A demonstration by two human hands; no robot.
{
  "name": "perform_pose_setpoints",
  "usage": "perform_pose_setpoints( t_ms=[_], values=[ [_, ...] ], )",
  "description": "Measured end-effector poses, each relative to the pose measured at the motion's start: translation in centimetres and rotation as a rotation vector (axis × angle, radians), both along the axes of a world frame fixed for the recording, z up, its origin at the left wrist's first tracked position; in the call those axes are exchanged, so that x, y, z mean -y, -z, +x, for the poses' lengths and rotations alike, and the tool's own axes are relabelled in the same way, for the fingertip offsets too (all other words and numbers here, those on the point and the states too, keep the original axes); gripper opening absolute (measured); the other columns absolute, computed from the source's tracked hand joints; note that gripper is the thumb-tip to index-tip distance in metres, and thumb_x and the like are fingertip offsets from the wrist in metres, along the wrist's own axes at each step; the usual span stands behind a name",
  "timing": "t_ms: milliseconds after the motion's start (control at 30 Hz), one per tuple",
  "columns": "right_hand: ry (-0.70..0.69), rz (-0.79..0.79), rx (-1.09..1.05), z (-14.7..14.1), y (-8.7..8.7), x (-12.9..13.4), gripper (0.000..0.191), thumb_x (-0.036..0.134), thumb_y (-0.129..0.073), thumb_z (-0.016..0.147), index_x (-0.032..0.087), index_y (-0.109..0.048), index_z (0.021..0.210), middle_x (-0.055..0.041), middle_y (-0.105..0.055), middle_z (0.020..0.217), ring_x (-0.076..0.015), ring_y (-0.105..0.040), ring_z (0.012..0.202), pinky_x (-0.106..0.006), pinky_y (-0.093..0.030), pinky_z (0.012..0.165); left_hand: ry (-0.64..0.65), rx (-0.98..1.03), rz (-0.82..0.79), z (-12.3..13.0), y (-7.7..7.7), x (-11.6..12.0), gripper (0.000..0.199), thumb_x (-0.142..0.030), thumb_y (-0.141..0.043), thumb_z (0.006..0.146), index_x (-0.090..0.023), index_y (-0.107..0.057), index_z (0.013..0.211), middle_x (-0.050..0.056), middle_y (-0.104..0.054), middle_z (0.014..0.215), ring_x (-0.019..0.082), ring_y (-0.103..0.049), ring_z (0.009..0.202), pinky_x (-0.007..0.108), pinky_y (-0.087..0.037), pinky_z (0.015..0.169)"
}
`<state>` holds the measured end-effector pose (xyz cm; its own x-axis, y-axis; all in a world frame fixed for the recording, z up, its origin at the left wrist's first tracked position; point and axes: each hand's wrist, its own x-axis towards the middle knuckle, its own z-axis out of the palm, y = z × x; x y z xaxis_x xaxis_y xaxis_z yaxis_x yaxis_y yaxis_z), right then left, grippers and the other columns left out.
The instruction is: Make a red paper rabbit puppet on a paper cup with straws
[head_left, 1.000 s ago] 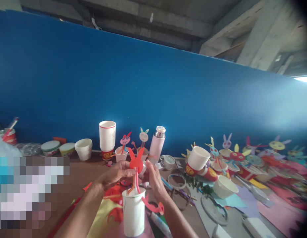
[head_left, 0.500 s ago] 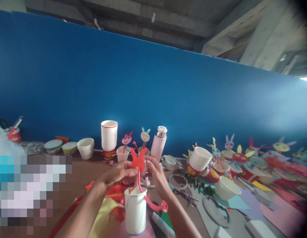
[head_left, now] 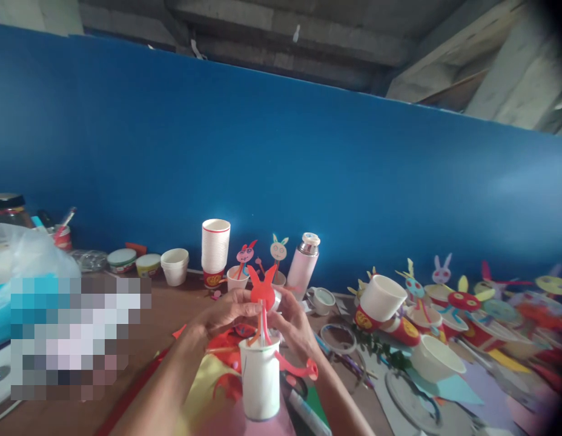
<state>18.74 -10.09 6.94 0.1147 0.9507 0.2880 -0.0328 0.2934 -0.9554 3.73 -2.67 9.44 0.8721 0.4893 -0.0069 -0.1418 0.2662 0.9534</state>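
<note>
Pinched red rabbit head at 8 o'clock with left hand, had right hand at its 3 o'clock (couldn't tell if gripping), presumably to steady it upright over white cup at 6 o'clock.

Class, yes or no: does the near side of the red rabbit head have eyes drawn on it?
No, the near side of the red rabbit head shows plain red with no drawn eyes.
</note>
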Motion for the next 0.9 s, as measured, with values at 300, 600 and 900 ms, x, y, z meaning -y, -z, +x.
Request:
perform_pose_setpoints(
  t_ms=[300, 600, 900],
  values=[
    [0.109, -0.055, -0.01, 0.0, 0.6, -0.2, 0.035, 0.046, -0.048, 0.078, 0.019, -0.05, 0.101, 0.0022, -0.051, 0.061, -0.0113, -0.046, 0.05, -0.023, -0.039, 0.049, -0.008, 0.018, 0.044, 0.2, 0.9, -0.2, 0.026, -0.032, -0.067, 0.066, -0.011, -0.068, 0.081, 0.009, -0.067, 0.072, 0.021, -0.063, 0.07, 0.031, -0.045, 0.068],
    [0.022, -0.076, 0.019, 0.2, 0.5, -0.2, 0.036, 0.042, -0.054, 0.076, 0.017, -0.054, 0.102, -0.0036, -0.06, 0.079, -0.0169, -0.056, 0.068, -0.027, -0.045, 0.06, 0.006, 0.061, -0.024, 0.1, 0.8, -0.2, 0.024, -0.027, -0.068, 0.065, -0.011, -0.068, 0.083, 0.009, -0.067, 0.071, 0.02, -0.063, 0.069, 0.031, -0.046, 0.07],
    [-0.106, -0.021, -0.089, -0.1, 0.3, -0.2, 0.04, 0.029, -0.06, 0.073, 0.019, -0.049, 0.11, -0.0066, -0.062, 0.097, -0.02, -0.059, 0.084, -0.035, -0.046, 0.077, -0.01, 0.049, -0.007, 0.0, 0.7, -0.1, 0.022, -0.026, -0.066, 0.067, -0.011, -0.068, 0.084, 0.009, -0.068, 0.071, 0.019, -0.063, 0.067, 0.027, -0.045, 0.064]
  ],
)
